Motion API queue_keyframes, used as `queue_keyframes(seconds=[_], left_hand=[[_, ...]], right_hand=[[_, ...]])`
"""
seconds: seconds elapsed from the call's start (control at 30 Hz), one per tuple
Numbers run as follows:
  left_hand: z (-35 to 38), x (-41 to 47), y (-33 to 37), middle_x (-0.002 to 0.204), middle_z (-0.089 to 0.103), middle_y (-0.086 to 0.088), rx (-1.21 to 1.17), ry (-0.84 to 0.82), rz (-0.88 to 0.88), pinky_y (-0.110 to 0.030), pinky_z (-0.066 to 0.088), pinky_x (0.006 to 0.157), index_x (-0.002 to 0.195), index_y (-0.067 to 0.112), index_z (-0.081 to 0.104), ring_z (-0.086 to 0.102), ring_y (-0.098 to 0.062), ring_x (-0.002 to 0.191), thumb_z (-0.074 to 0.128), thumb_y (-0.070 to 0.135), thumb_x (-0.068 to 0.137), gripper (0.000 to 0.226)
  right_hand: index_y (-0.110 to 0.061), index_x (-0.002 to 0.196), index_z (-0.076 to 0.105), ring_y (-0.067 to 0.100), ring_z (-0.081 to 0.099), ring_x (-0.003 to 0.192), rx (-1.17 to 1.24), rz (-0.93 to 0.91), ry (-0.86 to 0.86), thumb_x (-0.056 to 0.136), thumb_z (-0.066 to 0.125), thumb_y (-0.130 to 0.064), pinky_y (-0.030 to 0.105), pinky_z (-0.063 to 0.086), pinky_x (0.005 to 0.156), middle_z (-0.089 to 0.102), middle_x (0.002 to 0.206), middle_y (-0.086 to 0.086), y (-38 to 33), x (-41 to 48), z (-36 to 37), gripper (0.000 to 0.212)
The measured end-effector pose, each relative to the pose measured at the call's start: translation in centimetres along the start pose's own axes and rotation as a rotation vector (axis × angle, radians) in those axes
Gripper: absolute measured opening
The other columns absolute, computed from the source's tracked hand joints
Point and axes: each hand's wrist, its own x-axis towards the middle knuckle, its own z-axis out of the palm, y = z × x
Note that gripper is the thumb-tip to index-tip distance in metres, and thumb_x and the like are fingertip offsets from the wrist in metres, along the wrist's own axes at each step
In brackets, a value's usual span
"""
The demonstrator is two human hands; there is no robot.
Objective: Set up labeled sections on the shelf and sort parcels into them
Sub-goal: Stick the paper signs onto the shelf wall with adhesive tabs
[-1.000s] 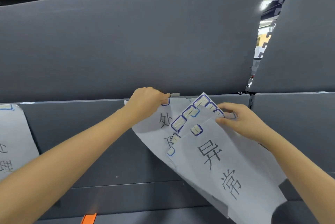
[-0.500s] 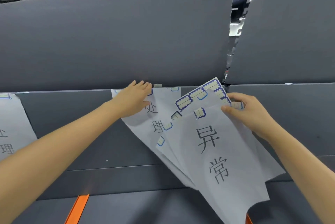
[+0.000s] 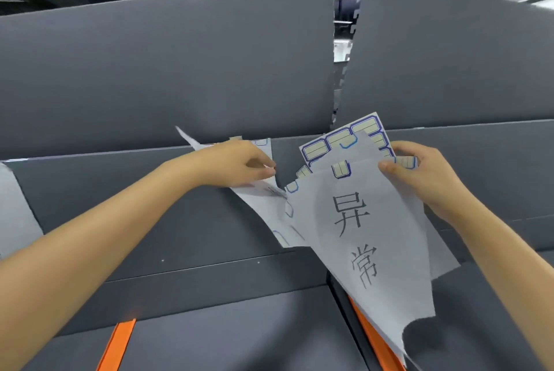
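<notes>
Fingers of left hand (image 3: 233,163) pinch hanging sheet (image 3: 268,210); right hand (image 3: 419,175) grips label stack (image 3: 353,220).

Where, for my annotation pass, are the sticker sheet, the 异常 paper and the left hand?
sticker sheet (image 3: 340,139), head view, on a blue-bordered sticker.
异常 paper (image 3: 386,232), head view, blank area right of the writing.
left hand (image 3: 230,163), head view, back of the hand.

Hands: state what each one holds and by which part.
The left hand pinches the hanging sheet by its right edge, near the top. The right hand grips the fanned papers and sticker sheet at their upper right corner.
</notes>
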Motion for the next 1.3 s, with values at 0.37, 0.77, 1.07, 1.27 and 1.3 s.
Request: queue_keyframes(seconds=[0.37, 0.77, 1.07, 1.27, 1.3], left_hand=[[0.4, -1.8, 8.6, 0.098, 0.071, 0.006, -0.192, -0.091, 0.227, -0.031, 0.047, 0.092, 0.105, 0.009, 0.068, 0.062, -0.012, 0.088, 0.041, 0.044, 0.094, 0.046], [4.1, 3.4, 19.1, 0.074, 0.070, 0.001, -0.238, -0.043, 0.276, -0.033, 0.053, 0.071, 0.083, 0.011, 0.069, 0.060, -0.014, 0.065, 0.052, 0.041, 0.092, 0.035], [7.3, 10.4, 29.0, 0.088, 0.072, 0.003, -0.302, 0.081, 0.243, -0.030, 0.049, 0.074, 0.090, 0.023, 0.071, 0.063, -0.012, 0.077, 0.058, 0.032, 0.091, 0.016], [9.8, 13.5, 33.2, 0.083, 0.072, 0.004, -0.433, 0.004, 0.248, -0.023, 0.052, 0.075, 0.089, 0.019, 0.068, 0.065, -0.005, 0.072, 0.065, 0.013, 0.087, 0.007], [10.1, 13.9, 33.6, 0.082, 0.071, 0.000, -0.447, -0.012, 0.242, -0.024, 0.052, 0.072, 0.088, 0.017, 0.067, 0.063, -0.005, 0.067, 0.068, 0.013, 0.085, 0.005]], right_hand=[[-0.031, 0.098, 0.067, 0.014, 0.068, 0.089, -0.067, 0.115, 0.179, 0.090, 0.060, -0.011, 0.034, 0.053, 0.079, 0.070, 0.101, -0.010, -1.0, -7.9, -5.0, 0.022], [-0.033, 0.089, 0.067, 0.010, 0.069, 0.079, -0.007, 0.059, 0.221, 0.089, 0.060, -0.006, 0.023, 0.056, 0.070, 0.073, 0.089, -0.013, 3.0, -10.1, -13.7, 0.028], [-0.029, 0.093, 0.066, 0.005, 0.068, 0.075, 0.022, 0.028, 0.124, 0.089, 0.061, -0.011, 0.018, 0.054, 0.068, 0.072, 0.086, -0.016, 9.2, -7.8, -25.2, 0.019], [-0.023, 0.101, 0.066, 0.012, 0.069, 0.084, 0.095, 0.054, 0.054, 0.085, 0.064, -0.018, 0.024, 0.057, 0.071, 0.072, 0.096, -0.008, 13.7, -6.4, -31.0, 0.017], [-0.023, 0.101, 0.066, 0.013, 0.070, 0.084, 0.100, 0.059, 0.033, 0.084, 0.064, -0.020, 0.024, 0.057, 0.071, 0.072, 0.096, -0.008, 14.4, -6.2, -31.6, 0.018]])
